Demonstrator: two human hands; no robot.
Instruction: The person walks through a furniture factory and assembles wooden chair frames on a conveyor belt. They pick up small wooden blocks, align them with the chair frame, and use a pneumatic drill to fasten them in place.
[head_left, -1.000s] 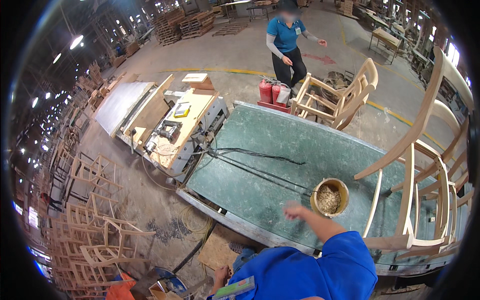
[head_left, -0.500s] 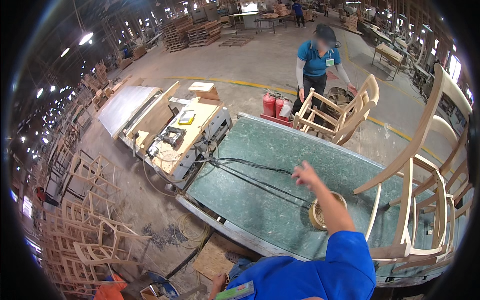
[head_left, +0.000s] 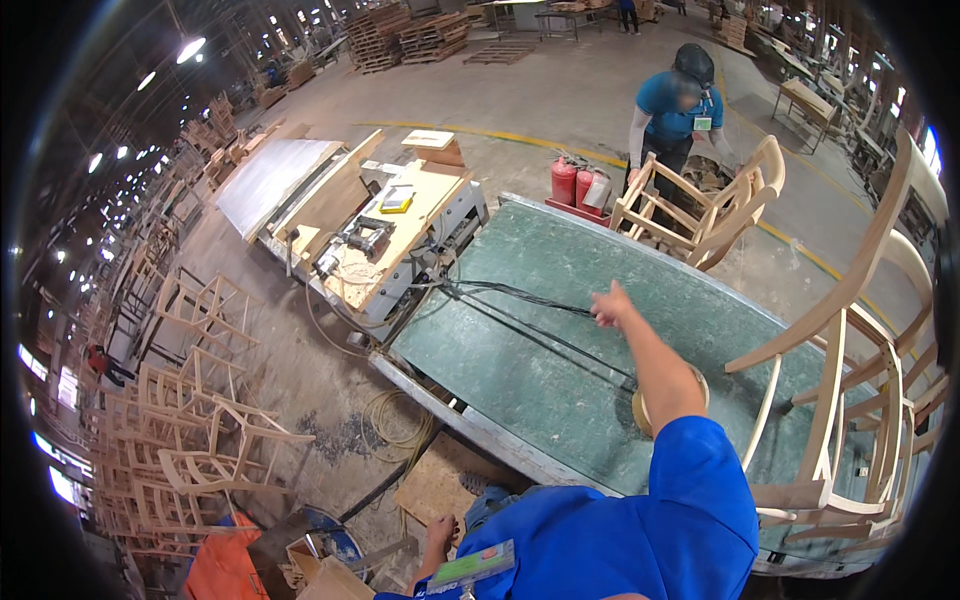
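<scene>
Blue short-sleeved shirt, bare forearm

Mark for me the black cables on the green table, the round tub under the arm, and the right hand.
black cables (head_left: 520,330), head view, middle of the run.
round tub (head_left: 640,412), head view, left rim.
right hand (head_left: 610,305), head view, back of hand.

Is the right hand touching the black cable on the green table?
Cannot tell. In the head view the right hand stretches out over the green table right beside the black cable; no contact or gap shows plainly.
</scene>
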